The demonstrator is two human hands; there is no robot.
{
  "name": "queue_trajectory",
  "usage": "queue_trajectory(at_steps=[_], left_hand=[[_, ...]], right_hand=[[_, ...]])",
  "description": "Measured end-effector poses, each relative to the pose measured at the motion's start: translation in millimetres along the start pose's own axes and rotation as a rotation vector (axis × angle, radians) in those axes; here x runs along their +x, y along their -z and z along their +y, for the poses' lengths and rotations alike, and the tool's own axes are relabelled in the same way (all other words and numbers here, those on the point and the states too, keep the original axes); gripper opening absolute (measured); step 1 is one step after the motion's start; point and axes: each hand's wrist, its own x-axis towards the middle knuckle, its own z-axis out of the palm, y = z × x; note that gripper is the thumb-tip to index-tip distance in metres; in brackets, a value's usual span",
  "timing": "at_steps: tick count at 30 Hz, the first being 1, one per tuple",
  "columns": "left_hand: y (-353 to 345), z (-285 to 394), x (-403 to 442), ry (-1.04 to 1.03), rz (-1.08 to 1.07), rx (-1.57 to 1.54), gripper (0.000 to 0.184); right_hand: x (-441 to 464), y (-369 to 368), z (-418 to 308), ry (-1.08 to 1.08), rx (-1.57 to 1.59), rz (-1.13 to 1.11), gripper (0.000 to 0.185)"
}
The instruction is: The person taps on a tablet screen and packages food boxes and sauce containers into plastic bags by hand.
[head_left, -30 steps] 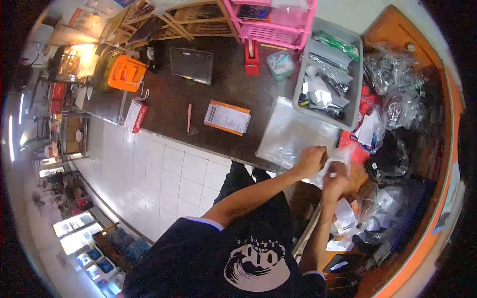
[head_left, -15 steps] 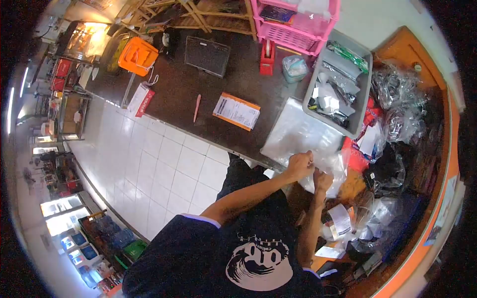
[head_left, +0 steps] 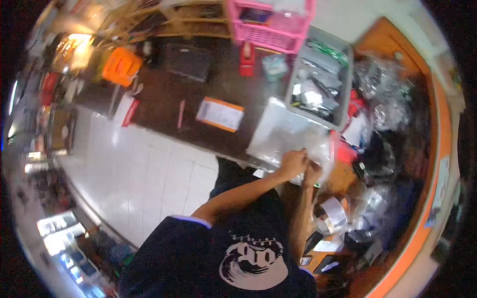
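Clear plastic bag (head_left: 325, 161), one: right of frame centre, at the near edge of the tabletop (head_left: 159, 104), film spreading to the right of the hands; outline blurred.

Left hand (head_left: 294, 165): fingers curled in, closed on the film. Right hand (head_left: 312, 174): just beside the left, fingers likewise bent and pinched on the film; exact placing of the fingertips lost to motion blur.

Clear plastic sheets (head_left: 273, 124): lying flat on the tabletop, directly beyond the hands.

Grey tray (head_left: 293, 94): upper right, filled with wrapped small goods, overlapping the far side of the sheets.

Red packaging (head_left: 345, 151): right, next to the bag.

Orange-edged packet with printed label (head_left: 220, 114): centre of the tabletop. Pink pen (head_left: 181, 114): left of the packet.

Red tape dispenser (head_left: 247, 59) and lidded tub (head_left: 275, 67): top centre, side by side, below the pink rack (head_left: 271, 37).

Orange basket (head_left: 122, 67): upper left.

Changes: against one second ago, the hands are drawn close together, where the right was lower and farther off to the right. Against half a second ago, the whole view sits farther left and is more smeared; packet, pen and tray keep their places on the tabletop.
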Motion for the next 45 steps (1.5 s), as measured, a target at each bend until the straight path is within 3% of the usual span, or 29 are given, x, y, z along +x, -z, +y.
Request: queue_trajectory(at_steps=[1, 2, 3, 5, 6, 9, 11, 16, 18, 19, 20, 22, 23, 27, 29, 30, 31, 32, 34, 35, 36, 37, 39, 42, 45], left_hand=[[-1.3, -2.8, 2.3, -0.006, 0.016, -0.043, 0.022], [-5.0, -5.1, 6.7, 0.072, 0.011, -0.105, 0.020], [-1.8, -5.1, 11.2, 0.156, 0.000, -0.164, 0.018], [11.4, -8.0, 15.0, 0.154, -0.006, -0.200, 0.017], [12.7, -14.2, 17.4, 0.208, -0.006, -0.268, 0.018], [4.7, -48.4, 24.2, 0.151, 0.109, -0.141, 0.020], [-2.5, -75.5, 27.7, 0.110, 0.116, -0.110, 0.023], [35.9, -15.4, 15.5, 0.055, 0.236, -0.204, 0.036], [43.3, -1.3, 5.3, -0.061, 0.182, -0.314, 0.037], [39.8, -2.2, -0.8, -0.073, 0.025, -0.326, 0.033], [33.6, -3.3, -0.4, -0.071, 0.023, -0.326, 0.033], [16.4, -5.8, 0.6, 0.371, -0.451, -0.750, 0.042], [7.8, -6.1, -0.1, 0.396, -0.413, -0.870, 0.054], [-41.5, -45.5, 4.1, 0.200, -0.218, -1.070, 0.052], [-35.2, -38.7, 19.2, 0.169, -0.420, -0.909, 0.029], [-37.9, -37.2, 23.4, 0.138, -0.465, -0.860, 0.028], [-41.8, -33.4, 28.8, 0.111, -0.466, -0.832, 0.028], [-45.5, -30.6, 35.9, 0.086, -0.468, -0.807, 0.028], [-54.1, -21.8, 55.9, 0.044, -0.442, -0.762, 0.030], [-58.0, -15.5, 70.0, 0.024, -0.425, -0.746, 0.031], [-60.9, -13.6, 79.0, 0.016, -0.412, -0.719, 0.033], [-63.1, -12.1, 90.4, 0.003, -0.412, -0.696, 0.036], [-61.1, -16.4, 104.2, -0.008, -0.427, -0.617, 0.041], [-61.8, -21.9, 114.3, 0.017, -0.524, -0.377, 0.050], [-64.5, -18.7, 86.0, 0.021, -0.588, 0.133, 0.060]], right_hand=[[-4.7, -9.9, -2.3, -0.095, 0.214, 0.042, 0.014], [-0.3, -1.8, -9.6, -0.514, 0.186, 0.030, 0.014], [-6.9, -6.7, -19.7, -0.484, 0.310, 0.044, 0.012], [-7.5, -9.0, -38.8, -0.274, -0.066, -0.029, 0.016], [-10.0, -9.2, -47.4, -0.452, 0.206, 0.023, 0.014], [-10.5, 1.4, -65.4, -0.383, 0.037, 0.023, 0.014], [-11.9, 7.9, -77.7, -0.149, -0.032, 0.021, 0.017], [-11.0, 26.5, -100.4, -0.226, 0.167, -0.050, 0.016], [-11.2, 25.8, -119.0, -0.237, 0.153, -0.057, 0.015], [-13.8, 20.8, -143.8, -0.217, -0.035, -0.024, 0.015], [-15.7, 17.9, -156.8, -0.196, -0.223, 0.008, 0.015], [-16.1, 17.1, -134.9, -0.171, -0.090, -0.025, 0.014], [-13.2, 17.0, -123.4, -0.138, 0.044, -0.057, 0.013], [-13.2, 9.1, -138.9, -0.322, 0.321, 0.043, 0.009], [-16.2, 9.4, -118.4, -0.202, 0.155, -0.143, 0.009], [-27.9, -3.1, -143.2, -0.222, 0.069, -0.274, 0.013], [-41.6, -19.2, -151.0, -0.026, -0.035, -0.333, 0.013], [-55.8, -22.9, -157.1, 0.005, -0.270, -0.348, 0.011], [-82.7, -18.6, -200.7, -0.190, -0.269, -0.555, 0.025], [-96.2, -12.5, -215.4, -0.090, -0.213, -0.673, 0.026], [-101.9, -3.5, -268.6, -0.151, -0.229, -0.824, 0.025], [-106.5, 10.9, -287.1, 0.055, -0.144, -0.948, 0.023], [-104.7, 63.7, -333.3, 0.132, -0.002, -1.278, 0.018], [-106.0, 139.6, -356.9, 0.244, 0.123, -1.084, 0.018], [-119.3, 198.3, -350.7, 0.428, 0.247, -0.466, 0.019]])
